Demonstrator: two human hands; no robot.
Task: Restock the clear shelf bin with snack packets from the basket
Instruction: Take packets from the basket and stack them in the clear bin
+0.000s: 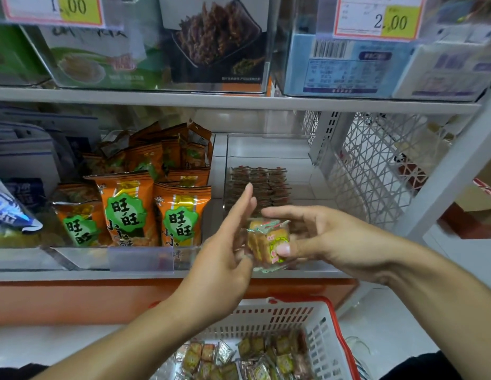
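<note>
My right hand (329, 242) pinches a small stack of clear-wrapped snack packets (267, 244) between thumb and fingers, just in front of the clear shelf bin (269, 149). My left hand (228, 250) is beside the stack on its left, fingers straight and pointing up into the bin, touching the stack's edge. Inside the bin, several rows of the same small packets (259, 185) stand packed at the back left; the bin's right part is bare. Below, a white basket with red rim (325, 322) holds several loose packets (247, 357).
Orange snack bags (134, 212) fill the bin to the left. A white lattice rack (376, 165) and a white shelf post (452, 171) stand to the right. Clear bins with price tags (377, 19) sit on the shelf above.
</note>
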